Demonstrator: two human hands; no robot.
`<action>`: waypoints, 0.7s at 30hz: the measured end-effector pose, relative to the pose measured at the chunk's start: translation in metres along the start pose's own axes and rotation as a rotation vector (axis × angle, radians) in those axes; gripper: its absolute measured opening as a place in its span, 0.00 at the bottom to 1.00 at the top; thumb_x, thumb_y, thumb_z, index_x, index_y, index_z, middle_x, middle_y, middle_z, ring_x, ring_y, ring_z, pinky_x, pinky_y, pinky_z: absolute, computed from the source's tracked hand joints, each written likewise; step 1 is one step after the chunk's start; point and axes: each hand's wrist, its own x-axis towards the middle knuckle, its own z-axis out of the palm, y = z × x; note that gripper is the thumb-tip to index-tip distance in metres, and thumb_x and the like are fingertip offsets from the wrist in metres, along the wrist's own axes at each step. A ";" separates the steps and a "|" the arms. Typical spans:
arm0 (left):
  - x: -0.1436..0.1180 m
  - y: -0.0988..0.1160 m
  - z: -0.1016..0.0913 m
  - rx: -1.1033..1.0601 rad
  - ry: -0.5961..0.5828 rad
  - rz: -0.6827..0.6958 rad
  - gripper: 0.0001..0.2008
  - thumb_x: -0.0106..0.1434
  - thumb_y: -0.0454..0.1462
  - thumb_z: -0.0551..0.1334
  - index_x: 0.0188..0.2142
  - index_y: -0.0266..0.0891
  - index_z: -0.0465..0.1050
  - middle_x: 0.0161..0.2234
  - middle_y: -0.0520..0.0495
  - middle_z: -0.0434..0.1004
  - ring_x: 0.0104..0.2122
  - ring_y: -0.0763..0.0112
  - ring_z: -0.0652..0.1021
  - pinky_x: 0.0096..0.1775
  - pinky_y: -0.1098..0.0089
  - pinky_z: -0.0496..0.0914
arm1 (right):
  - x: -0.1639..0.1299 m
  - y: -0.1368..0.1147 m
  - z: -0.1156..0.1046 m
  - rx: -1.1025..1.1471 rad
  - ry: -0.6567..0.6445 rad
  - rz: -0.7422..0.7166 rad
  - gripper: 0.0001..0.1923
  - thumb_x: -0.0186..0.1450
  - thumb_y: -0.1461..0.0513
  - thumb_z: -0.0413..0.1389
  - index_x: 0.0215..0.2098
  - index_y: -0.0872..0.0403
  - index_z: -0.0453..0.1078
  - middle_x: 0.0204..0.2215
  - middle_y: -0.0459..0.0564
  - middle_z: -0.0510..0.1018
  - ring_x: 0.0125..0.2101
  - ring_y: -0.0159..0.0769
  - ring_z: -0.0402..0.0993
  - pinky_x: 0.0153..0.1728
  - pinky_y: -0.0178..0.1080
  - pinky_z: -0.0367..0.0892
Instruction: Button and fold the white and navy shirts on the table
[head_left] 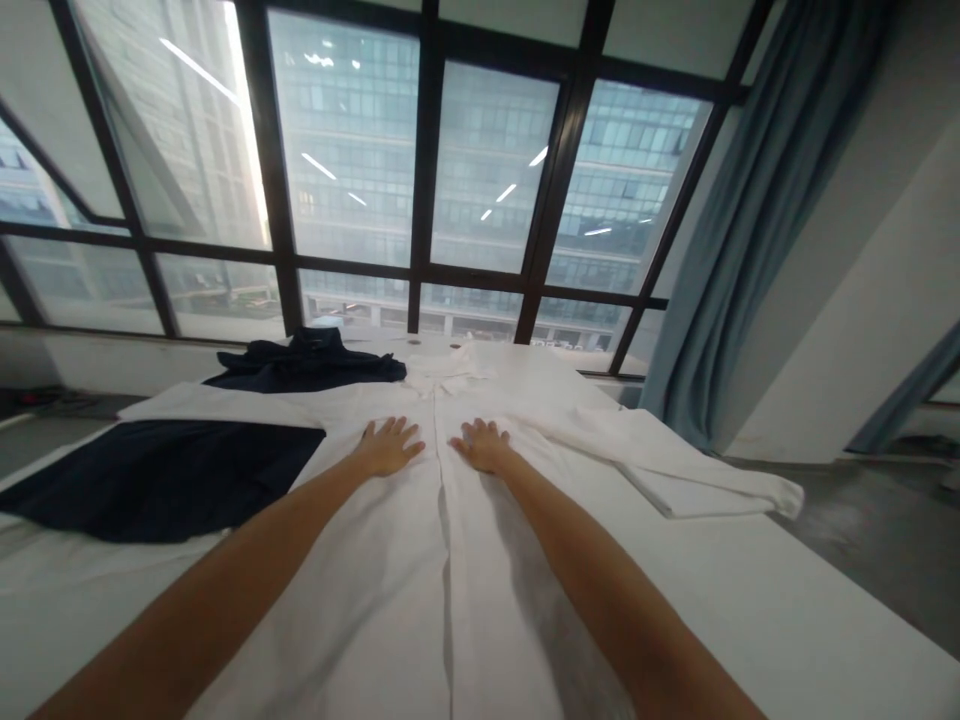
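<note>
On smooth white shirt (420,560): left hand (388,447), right hand (482,446) flat.

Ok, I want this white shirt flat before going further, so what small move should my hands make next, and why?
Probably sweep both palms outward. The left hand and right hand lie flat on the white shirt on either side of its front seam, so the cloth beyond them, toward the sleeve, looks unsmoothed.

A wide dark-framed window (420,170) fills the far wall, showing office towers. Blue curtains (757,200) hang at right beside a white wall (847,300); grey floor (862,540) lies below.
</note>
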 end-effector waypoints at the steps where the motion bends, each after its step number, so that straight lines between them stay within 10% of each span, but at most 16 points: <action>1: 0.003 -0.001 0.000 -0.001 0.015 -0.002 0.32 0.67 0.55 0.39 0.66 0.47 0.49 0.68 0.43 0.42 0.66 0.54 0.47 0.60 0.44 0.42 | 0.001 -0.001 -0.001 -0.028 0.046 -0.010 0.31 0.69 0.44 0.36 0.62 0.52 0.56 0.63 0.61 0.55 0.60 0.55 0.52 0.54 0.59 0.51; 9: -0.032 0.031 -0.021 -0.025 0.279 0.076 0.16 0.65 0.40 0.53 0.47 0.40 0.74 0.52 0.40 0.72 0.53 0.59 0.70 0.53 0.61 0.62 | -0.053 -0.045 -0.025 -0.043 0.181 -0.106 0.19 0.68 0.53 0.44 0.44 0.54 0.72 0.43 0.59 0.76 0.45 0.45 0.72 0.43 0.44 0.65; 21: -0.092 0.091 -0.022 -0.302 0.124 -0.057 0.12 0.59 0.44 0.59 0.33 0.41 0.79 0.38 0.41 0.80 0.40 0.60 0.78 0.39 0.68 0.68 | -0.096 -0.038 -0.008 0.200 0.053 0.049 0.15 0.58 0.54 0.56 0.29 0.58 0.77 0.30 0.58 0.81 0.33 0.41 0.77 0.30 0.33 0.64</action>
